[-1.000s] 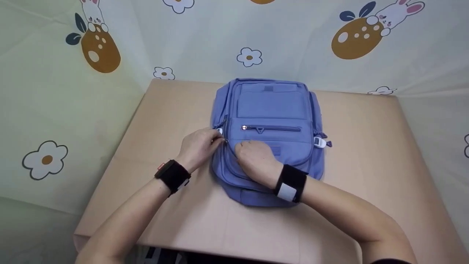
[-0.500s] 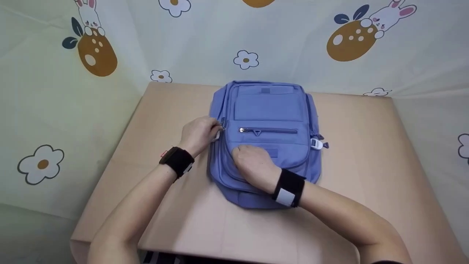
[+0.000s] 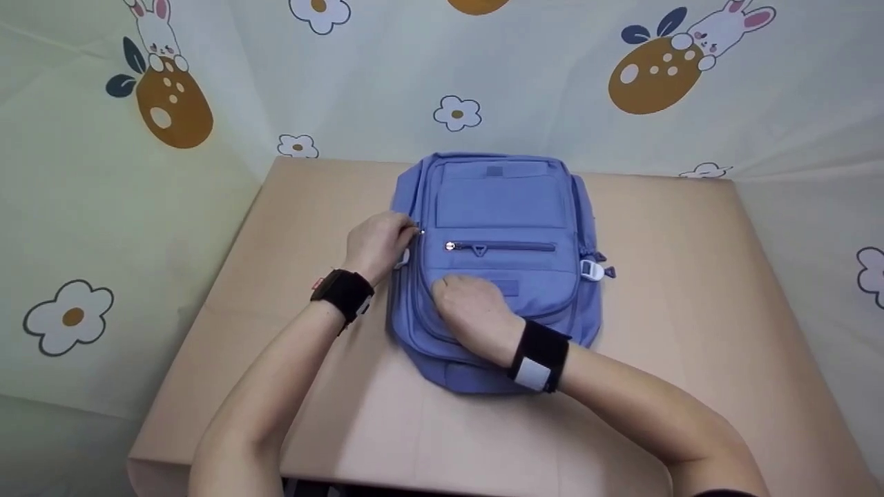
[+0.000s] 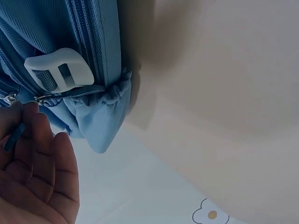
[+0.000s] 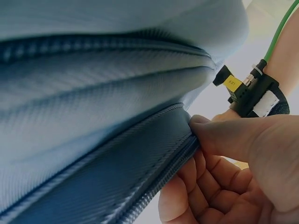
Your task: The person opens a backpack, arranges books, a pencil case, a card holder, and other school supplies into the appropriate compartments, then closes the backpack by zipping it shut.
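A blue backpack (image 3: 501,200) lies front side up on the table. At its left edge my left hand (image 3: 378,243) pinches the pull of a front-pocket zipper; the metal slider (image 4: 10,98) and blue pull tab (image 4: 14,136) show by the fingertips in the left wrist view. My right hand (image 3: 476,314) is lower on the front pocket. Between its thumb and curled fingers it pinches the pocket's zippered edge (image 4: 84,32), whose toothed border (image 5: 159,186) shows closely in the right wrist view.
The table (image 3: 690,310) has a tan cover. A short horizontal zipper (image 3: 511,246) crosses the bag's front, and white buckles (image 3: 592,270) sit at its sides. Patterned cloth (image 3: 366,83) hangs behind and beside the table. Both wrists wear black straps (image 3: 542,355).
My left hand has moved up the bag's left edge, away from me, with the zipper pull. The right hand keeps its hold at nearly the same spot on the pocket.
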`<state>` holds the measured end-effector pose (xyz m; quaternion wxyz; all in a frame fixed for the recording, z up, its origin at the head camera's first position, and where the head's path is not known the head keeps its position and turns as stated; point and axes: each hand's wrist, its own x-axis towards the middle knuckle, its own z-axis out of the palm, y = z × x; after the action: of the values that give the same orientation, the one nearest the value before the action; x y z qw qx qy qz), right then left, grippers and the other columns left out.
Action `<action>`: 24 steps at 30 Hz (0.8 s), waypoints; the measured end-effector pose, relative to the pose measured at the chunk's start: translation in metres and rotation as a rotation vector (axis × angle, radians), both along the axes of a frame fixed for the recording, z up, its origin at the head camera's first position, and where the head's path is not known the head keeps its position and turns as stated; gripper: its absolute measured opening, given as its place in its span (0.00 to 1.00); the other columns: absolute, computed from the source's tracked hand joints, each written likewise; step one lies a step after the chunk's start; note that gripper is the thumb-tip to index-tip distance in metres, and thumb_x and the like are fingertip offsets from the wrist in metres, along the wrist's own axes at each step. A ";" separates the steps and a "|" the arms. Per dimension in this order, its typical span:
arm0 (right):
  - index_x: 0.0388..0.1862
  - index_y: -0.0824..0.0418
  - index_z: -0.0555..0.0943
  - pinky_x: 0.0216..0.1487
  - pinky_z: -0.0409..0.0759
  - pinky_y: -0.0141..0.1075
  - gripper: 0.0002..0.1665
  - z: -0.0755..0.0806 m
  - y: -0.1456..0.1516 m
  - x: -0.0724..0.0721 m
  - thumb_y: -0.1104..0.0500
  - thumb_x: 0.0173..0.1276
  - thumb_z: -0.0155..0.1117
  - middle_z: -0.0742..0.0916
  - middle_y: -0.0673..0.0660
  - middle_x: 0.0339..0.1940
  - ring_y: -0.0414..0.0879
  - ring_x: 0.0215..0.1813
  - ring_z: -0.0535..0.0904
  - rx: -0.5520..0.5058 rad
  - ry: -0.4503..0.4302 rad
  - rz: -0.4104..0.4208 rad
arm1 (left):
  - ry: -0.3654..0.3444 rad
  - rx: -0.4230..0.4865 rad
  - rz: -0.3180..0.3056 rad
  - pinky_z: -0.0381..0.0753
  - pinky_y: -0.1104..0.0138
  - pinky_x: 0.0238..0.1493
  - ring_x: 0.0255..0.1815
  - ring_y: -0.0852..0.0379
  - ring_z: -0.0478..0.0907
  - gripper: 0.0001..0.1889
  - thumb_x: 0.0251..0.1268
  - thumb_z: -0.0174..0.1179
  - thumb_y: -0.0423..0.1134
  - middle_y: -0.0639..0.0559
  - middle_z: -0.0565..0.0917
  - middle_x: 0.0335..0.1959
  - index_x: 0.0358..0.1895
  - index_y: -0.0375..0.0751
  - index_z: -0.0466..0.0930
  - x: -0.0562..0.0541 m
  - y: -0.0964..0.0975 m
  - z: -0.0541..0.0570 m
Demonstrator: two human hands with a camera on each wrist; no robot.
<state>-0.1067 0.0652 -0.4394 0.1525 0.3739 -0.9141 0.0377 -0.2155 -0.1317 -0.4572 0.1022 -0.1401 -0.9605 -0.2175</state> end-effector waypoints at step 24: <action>0.41 0.59 0.81 0.41 0.81 0.42 0.05 0.007 0.053 -0.007 0.58 0.72 0.67 0.83 0.53 0.35 0.49 0.39 0.80 -0.265 -0.115 0.064 | 0.044 -0.006 0.000 0.82 0.50 0.50 0.55 0.44 0.83 0.18 0.73 0.60 0.38 0.46 0.86 0.56 0.63 0.45 0.83 0.006 -0.023 -0.004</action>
<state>-0.1132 0.1177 -0.4326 0.1467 0.3768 -0.8959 0.1841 -0.2095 -0.1542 -0.4612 0.1229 -0.1451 -0.9587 -0.2115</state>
